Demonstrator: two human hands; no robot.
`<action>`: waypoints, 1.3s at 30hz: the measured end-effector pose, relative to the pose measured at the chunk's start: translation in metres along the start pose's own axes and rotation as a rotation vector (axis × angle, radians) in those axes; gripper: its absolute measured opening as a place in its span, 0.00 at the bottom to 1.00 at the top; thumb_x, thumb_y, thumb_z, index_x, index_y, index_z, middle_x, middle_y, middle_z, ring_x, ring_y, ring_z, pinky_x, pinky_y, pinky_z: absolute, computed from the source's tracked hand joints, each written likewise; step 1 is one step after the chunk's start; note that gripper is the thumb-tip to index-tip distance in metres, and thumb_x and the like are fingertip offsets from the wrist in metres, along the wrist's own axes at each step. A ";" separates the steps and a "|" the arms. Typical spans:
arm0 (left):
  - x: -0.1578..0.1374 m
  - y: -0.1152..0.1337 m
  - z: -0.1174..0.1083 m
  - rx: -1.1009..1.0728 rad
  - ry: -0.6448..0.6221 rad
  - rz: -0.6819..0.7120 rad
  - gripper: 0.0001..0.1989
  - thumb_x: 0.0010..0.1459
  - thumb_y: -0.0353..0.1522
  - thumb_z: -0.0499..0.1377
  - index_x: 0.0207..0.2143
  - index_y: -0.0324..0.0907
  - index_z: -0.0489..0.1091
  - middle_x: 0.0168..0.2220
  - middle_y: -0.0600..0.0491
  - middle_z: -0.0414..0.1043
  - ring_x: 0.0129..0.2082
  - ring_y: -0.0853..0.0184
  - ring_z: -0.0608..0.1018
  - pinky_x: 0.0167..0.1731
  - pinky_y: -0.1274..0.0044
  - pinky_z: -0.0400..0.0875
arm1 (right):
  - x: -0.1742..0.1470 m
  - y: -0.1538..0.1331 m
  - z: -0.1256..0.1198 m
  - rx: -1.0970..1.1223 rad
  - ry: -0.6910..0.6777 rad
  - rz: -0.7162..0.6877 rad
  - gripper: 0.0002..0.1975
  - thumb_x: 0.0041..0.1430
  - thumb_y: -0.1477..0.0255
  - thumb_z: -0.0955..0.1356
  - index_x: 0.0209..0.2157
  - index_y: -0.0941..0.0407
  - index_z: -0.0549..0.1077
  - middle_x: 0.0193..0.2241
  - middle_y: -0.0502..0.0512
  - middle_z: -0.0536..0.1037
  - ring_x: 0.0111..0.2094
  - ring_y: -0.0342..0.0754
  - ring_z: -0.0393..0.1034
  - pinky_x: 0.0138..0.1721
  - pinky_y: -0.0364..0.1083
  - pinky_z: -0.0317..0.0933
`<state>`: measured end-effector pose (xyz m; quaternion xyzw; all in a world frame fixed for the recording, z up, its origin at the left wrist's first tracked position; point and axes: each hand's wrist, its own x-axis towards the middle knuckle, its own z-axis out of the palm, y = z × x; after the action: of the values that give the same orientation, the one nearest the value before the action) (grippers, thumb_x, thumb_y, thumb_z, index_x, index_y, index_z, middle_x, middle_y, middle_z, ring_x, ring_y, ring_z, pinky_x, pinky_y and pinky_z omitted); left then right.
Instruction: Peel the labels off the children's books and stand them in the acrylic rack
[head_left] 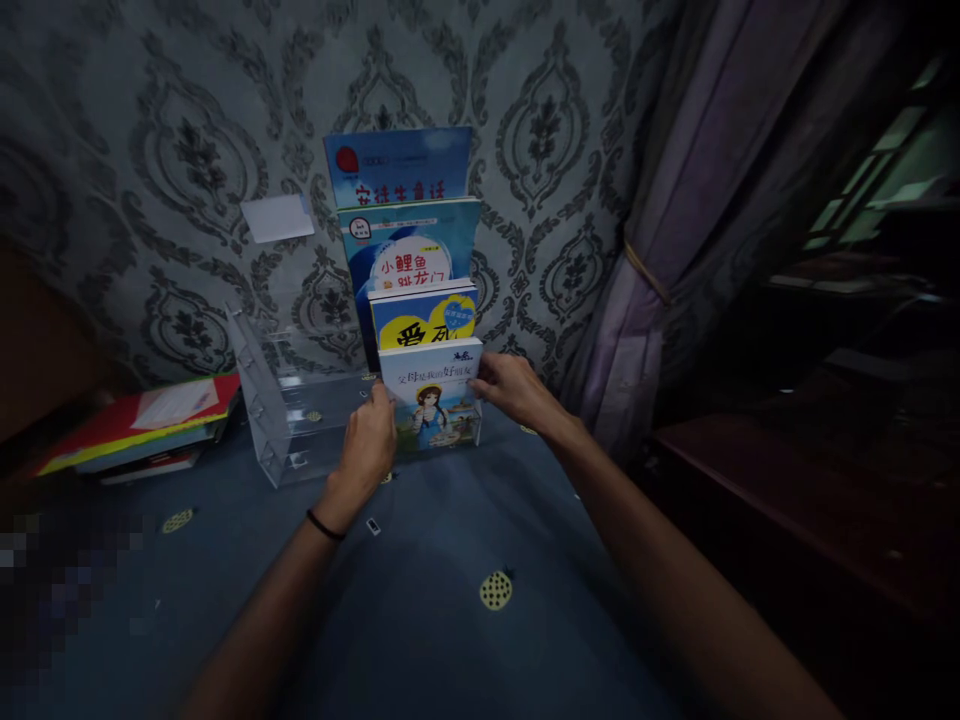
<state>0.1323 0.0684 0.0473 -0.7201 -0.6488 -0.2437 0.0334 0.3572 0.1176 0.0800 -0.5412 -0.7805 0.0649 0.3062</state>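
Observation:
A light-blue book [435, 400] with a girl on its cover stands upright at the front of a clear acrylic rack [262, 440]. At its left edge my left hand [367, 440], with a dark band on the wrist, is closed on it. My right hand [514, 388] pinches the book's right edge near the top. Behind it, stepped upward, stand a blue and yellow book [388, 320], a teal book [409, 225] and a taller blue book [401, 155]. The rack's left half shows no books in its tiers.
A stack of books with a red and yellow folder on top [150, 420] lies left of the rack. A white card [277, 218] shows against the patterned wall [547, 110]. A tied purple curtain [637, 240] hangs at the right. A blue pineapple-print cloth [427, 590] covers the surface.

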 end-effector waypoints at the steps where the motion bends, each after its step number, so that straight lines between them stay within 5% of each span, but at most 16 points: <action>1: 0.000 0.000 0.001 0.001 0.000 0.001 0.12 0.69 0.25 0.47 0.53 0.34 0.62 0.42 0.37 0.79 0.41 0.53 0.83 0.37 0.69 0.74 | 0.000 0.000 0.000 -0.002 0.004 -0.001 0.04 0.56 0.78 0.69 0.34 0.58 0.76 0.31 0.56 0.81 0.31 0.49 0.75 0.32 0.43 0.62; 11: -0.002 0.001 0.002 0.007 -0.020 -0.002 0.19 0.67 0.22 0.47 0.59 0.31 0.57 0.46 0.36 0.78 0.43 0.53 0.83 0.38 0.69 0.74 | 0.002 0.002 0.004 0.004 0.000 0.011 0.07 0.55 0.79 0.68 0.36 0.59 0.76 0.30 0.56 0.82 0.34 0.51 0.77 0.35 0.42 0.65; 19: -0.001 0.001 -0.011 0.001 -0.053 -0.011 0.11 0.70 0.29 0.49 0.53 0.35 0.61 0.42 0.38 0.79 0.42 0.52 0.83 0.36 0.70 0.72 | 0.001 0.004 0.002 0.060 -0.033 0.010 0.04 0.58 0.78 0.68 0.35 0.58 0.76 0.29 0.55 0.82 0.33 0.51 0.78 0.34 0.43 0.68; 39: -0.002 0.001 -0.012 0.008 -0.040 0.019 0.09 0.70 0.28 0.45 0.51 0.40 0.56 0.37 0.43 0.79 0.35 0.56 0.83 0.30 0.74 0.68 | -0.002 0.000 -0.001 0.053 -0.001 0.018 0.07 0.58 0.79 0.68 0.39 0.58 0.75 0.33 0.57 0.83 0.34 0.50 0.78 0.34 0.42 0.67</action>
<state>0.1290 0.0618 0.0574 -0.7309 -0.6434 -0.2264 0.0256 0.3583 0.1154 0.0804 -0.5398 -0.7738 0.0887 0.3193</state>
